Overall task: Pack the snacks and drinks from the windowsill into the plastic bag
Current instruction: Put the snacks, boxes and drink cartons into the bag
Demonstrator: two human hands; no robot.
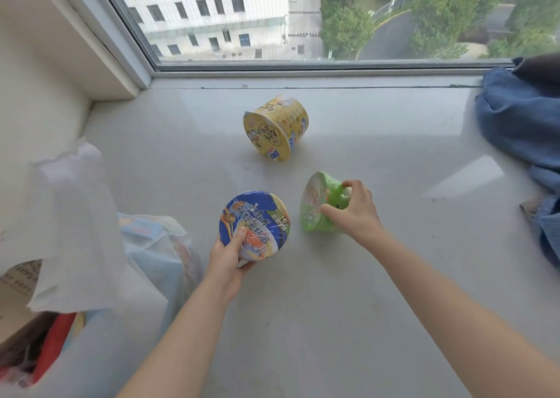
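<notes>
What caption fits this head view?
Left hand holds blue cup, right hand grips green cup; yellow cup waits.

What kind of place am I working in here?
Likely an upper-floor room, at a wide windowsill: the window looks down on a building and trees, and blue clothing lies heaped on the sill.

Upper-floor room, likely residential: a wide white windowsill [303, 276] under a window [272, 19] overlooking a building and trees. Folded denim clothing [521, 125] lies on it; instant noodle bowls stand nearby.
</notes>
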